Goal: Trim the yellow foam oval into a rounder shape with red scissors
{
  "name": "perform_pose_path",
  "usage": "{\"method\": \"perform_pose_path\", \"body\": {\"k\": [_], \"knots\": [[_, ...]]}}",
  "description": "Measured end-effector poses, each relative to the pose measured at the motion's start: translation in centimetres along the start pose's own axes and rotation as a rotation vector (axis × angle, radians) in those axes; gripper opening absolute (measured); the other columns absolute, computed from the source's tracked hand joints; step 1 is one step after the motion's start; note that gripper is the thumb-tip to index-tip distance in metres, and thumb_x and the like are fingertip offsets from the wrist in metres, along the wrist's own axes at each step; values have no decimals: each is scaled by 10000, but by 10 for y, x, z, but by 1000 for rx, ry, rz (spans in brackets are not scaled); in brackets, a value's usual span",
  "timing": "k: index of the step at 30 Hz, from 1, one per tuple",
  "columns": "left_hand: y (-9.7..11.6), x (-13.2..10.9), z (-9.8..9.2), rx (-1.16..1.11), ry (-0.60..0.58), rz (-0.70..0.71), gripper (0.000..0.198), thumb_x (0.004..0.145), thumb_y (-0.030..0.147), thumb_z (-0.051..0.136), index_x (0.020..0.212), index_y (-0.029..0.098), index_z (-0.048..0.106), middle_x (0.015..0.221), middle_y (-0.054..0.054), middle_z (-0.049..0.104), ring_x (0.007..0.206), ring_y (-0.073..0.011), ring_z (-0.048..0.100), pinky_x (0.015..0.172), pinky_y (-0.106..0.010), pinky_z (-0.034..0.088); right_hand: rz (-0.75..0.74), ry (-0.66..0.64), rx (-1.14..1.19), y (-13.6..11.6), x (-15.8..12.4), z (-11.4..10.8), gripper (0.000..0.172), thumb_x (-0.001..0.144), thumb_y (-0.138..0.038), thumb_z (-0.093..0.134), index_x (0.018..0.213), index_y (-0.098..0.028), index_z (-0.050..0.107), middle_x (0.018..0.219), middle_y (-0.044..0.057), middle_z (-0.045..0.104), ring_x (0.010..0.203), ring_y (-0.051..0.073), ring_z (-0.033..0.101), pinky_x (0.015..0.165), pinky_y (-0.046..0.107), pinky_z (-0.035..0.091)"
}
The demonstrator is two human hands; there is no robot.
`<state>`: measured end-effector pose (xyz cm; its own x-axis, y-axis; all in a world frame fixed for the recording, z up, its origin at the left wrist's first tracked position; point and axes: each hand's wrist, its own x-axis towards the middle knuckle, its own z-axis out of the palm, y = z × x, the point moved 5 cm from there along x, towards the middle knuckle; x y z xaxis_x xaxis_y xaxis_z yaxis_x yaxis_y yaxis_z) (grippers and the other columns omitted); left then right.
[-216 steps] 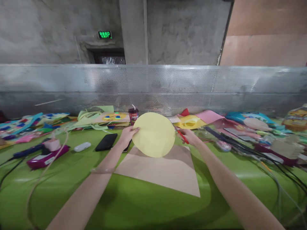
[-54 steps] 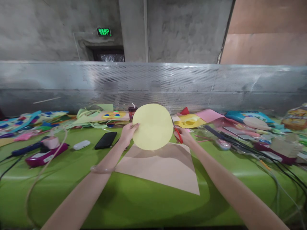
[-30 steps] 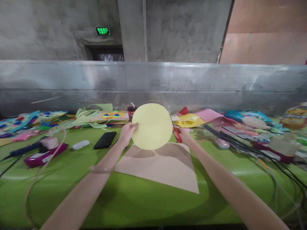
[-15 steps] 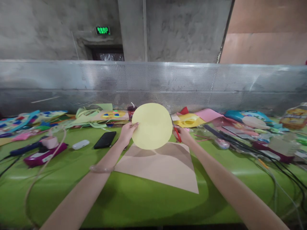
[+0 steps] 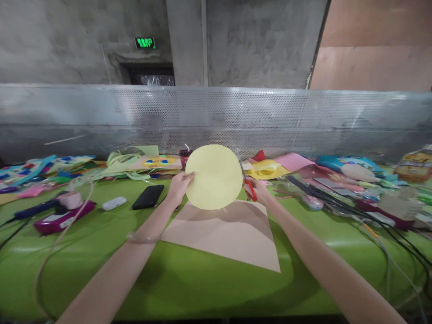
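Observation:
A round sheet of yellow paper (image 5: 214, 177) is held up in front of me, its flat face towards the camera. My left hand (image 5: 180, 185) is closed on its left edge, thumb on the front. In my right hand (image 5: 259, 190) is a pair of scissors (image 5: 250, 188) with red handles. Their dark blades stand at the right edge of the yellow paper; whether they touch it I cannot tell. Below the circle a pale pink sheet of paper (image 5: 222, 238) lies flat on the green table (image 5: 189, 288).
Left of my arm lie a black phone (image 5: 148, 197), a white case (image 5: 114, 204) and a purple box (image 5: 64, 218) with a cable. Behind are a drink cup (image 5: 185, 157) and coloured paper (image 5: 266, 168). Black cables (image 5: 364, 209) run along the right. A perforated metal panel (image 5: 216, 108) stands at the back.
The scissors in my right hand have tilted slightly, and more of the red handle shows. The yellow circle and my left hand are almost unmoved.

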<state>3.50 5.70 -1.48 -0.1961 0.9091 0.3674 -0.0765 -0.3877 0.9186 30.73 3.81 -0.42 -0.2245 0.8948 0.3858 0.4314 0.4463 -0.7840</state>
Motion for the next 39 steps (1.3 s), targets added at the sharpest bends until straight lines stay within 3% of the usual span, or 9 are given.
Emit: {"method": "perform_pose_path", "body": {"k": [6, 39], "knots": [[2, 0, -3, 23, 28, 26, 432, 595, 456, 649, 836, 98, 630, 775, -101, 662, 641, -196, 603, 618, -319, 474, 24, -12, -35, 4, 1, 3, 139, 671, -229, 414, 547, -188, 366, 437, -46, 408, 398, 84, 451, 391, 197, 391], [8, -4, 1, -25, 38, -8, 382, 567, 416, 681, 776, 102, 624, 714, -78, 656, 610, -183, 594, 610, -314, 476, 5, -8, -182, -2, -1, 3, 164, 698, -199, 410, 536, -184, 383, 423, -39, 422, 398, 88, 454, 423, 209, 388]]}}
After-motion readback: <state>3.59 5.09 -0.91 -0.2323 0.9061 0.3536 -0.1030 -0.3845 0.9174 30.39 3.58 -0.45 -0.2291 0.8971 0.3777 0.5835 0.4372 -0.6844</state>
